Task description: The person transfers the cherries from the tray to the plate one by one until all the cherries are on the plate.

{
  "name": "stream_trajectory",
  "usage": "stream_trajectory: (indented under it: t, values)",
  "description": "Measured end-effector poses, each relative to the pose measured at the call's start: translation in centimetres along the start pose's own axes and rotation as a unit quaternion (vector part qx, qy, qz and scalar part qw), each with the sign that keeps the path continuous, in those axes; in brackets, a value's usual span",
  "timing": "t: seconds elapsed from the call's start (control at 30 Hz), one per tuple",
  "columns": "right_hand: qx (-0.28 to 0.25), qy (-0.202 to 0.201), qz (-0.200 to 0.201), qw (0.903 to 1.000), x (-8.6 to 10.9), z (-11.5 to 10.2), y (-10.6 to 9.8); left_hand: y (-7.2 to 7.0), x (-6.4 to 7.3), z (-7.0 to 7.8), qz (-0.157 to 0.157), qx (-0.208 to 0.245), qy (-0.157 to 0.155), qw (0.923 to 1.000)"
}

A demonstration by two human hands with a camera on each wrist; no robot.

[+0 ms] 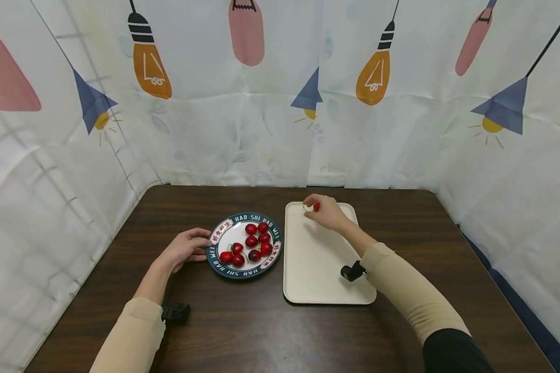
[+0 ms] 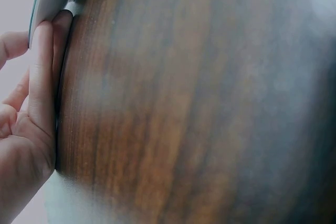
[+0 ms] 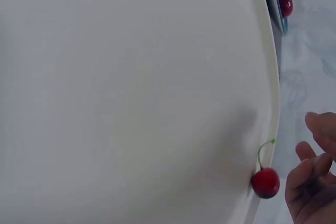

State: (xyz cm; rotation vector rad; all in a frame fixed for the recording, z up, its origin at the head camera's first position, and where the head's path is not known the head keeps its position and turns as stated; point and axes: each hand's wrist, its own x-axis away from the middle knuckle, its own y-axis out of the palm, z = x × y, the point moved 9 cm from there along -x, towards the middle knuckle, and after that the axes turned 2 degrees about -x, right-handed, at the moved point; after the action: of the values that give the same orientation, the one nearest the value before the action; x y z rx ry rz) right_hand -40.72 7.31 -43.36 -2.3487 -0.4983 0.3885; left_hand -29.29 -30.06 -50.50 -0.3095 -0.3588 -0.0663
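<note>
At the left edge of the round plate (image 1: 239,275), with its teal lettered rim, is my left hand (image 1: 189,248). In the left wrist view its fingers (image 2: 41,82) hold the rim, one digit beneath it and another against its edge. Several red cherries (image 1: 251,241) sit on the plate. Over the far end of the cream rectangular tray (image 1: 324,274) is my right hand (image 1: 325,211). A single cherry (image 3: 265,183) with a green stem lies against the tray's rim in the right wrist view. My right thumb and fingers are parted beside it, not touching it.
The dark wooden table (image 1: 242,331) carries the plate on the left and the tray on the right, with a narrow gap between them. A white curtain (image 1: 261,140) printed with lamps and bulbs hangs behind and on both sides.
</note>
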Motion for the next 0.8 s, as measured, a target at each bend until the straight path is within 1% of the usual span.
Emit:
stream_trajectory:
  t: [0.17,0.3,0.57,0.8]
  values:
    - [0.008,0.01,0.031,0.9994,0.2,1.0,-1.2,-0.1,0.0,0.1,0.001,0.002,0.002,1.0]
    - [0.007,0.02,0.044,0.9988,0.4,1.6,-1.8,-0.1,0.0,0.0,0.0,0.003,0.002,1.0]
    - [0.001,0.053,0.054,0.9972,0.4,3.2,-2.3,-0.1,0.0,0.0,0.0,0.004,0.003,1.0]
    - [0.014,0.071,0.041,0.9965,0.2,3.8,-2.0,0.0,0.0,0.0,-0.002,0.005,0.004,1.0]
